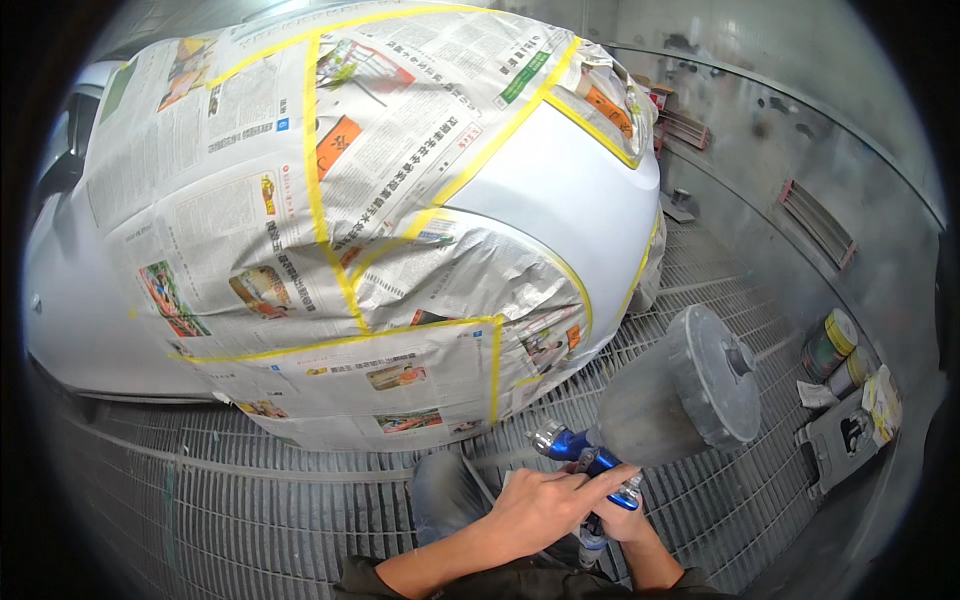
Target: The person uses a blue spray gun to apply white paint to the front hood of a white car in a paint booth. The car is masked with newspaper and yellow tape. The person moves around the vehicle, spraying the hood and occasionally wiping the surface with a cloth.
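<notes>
A blue spray gun [572,443] with a large, cloudy grey paint cup [648,405] on top is held low in front of me, its silver nozzle toward the car. My right hand [622,518] grips the gun's handle, and part of it is hidden behind the gun and my other hand. My left hand [545,508] lies across the gun's body from the left, its fingers closed at the back end near the silver knobs. Ahead stands a white car [545,165], mostly covered with newspaper [240,230] edged in yellow masking tape [318,200]. A white body panel is left bare between the taped sheets.
Slatted metal grating [300,510] forms the floor. At the right, cans [828,345] stand by a grey case-like box [850,440] with paper on it. A grey wall [780,130] with a red-edged vent [818,222] rises behind. My knee [445,495] shows below the car.
</notes>
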Demonstrator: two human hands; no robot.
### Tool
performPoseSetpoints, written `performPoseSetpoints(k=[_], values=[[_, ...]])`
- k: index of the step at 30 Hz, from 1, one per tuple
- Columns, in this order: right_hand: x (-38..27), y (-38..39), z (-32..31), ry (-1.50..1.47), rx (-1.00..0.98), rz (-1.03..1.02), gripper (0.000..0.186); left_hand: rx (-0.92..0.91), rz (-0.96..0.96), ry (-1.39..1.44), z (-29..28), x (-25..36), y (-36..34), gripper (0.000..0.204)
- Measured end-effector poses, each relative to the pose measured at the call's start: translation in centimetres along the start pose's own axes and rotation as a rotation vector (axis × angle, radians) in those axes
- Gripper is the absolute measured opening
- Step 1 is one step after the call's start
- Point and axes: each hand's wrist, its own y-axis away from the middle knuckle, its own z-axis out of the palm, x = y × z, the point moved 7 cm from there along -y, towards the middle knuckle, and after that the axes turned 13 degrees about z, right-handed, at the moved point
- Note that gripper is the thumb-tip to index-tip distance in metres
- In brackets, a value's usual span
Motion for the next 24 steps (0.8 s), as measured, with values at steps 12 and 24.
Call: performPoseSetpoints(k=[12, 24], values=[[-1.2, 0.1, -1.4, 0.126, 0.098, -0.158, 0.006, -0.163, 0.019, -0.022, 1.6, 0.4, -2.6, 0.059], [-1.5, -0.9, -2.3, 0.008, -0.008, -0.118, 0.024, -0.033, -0.052, 0.095, 1.0, -0.1, -2.7, 0.044]])
